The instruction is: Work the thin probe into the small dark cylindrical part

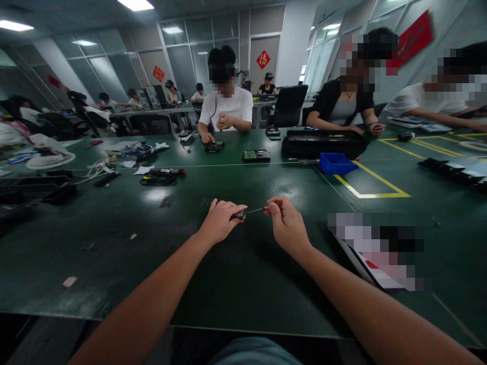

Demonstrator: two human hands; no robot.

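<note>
My left hand (219,221) is closed around a small dark cylindrical piece (239,215) with a shiny round end facing right. Most of that piece is hidden under my fingers, so its exact kind does not show. In my right hand (289,225) is a screwdriver (254,210) with a thin metal shaft and a bit of red at the handle. Its shaft points left, and the tip reaches the round end of the cylindrical piece. Whether the tip is inside or just against it I cannot tell. Both hands are just above the green table (228,284).
A blurred-out flat item (357,258) lies right of my right forearm. Farther back are a coiled black cable (160,176), a circuit board in a case (256,155), a blue bin (338,163) and a long black housing (323,144). Several people sit across the table.
</note>
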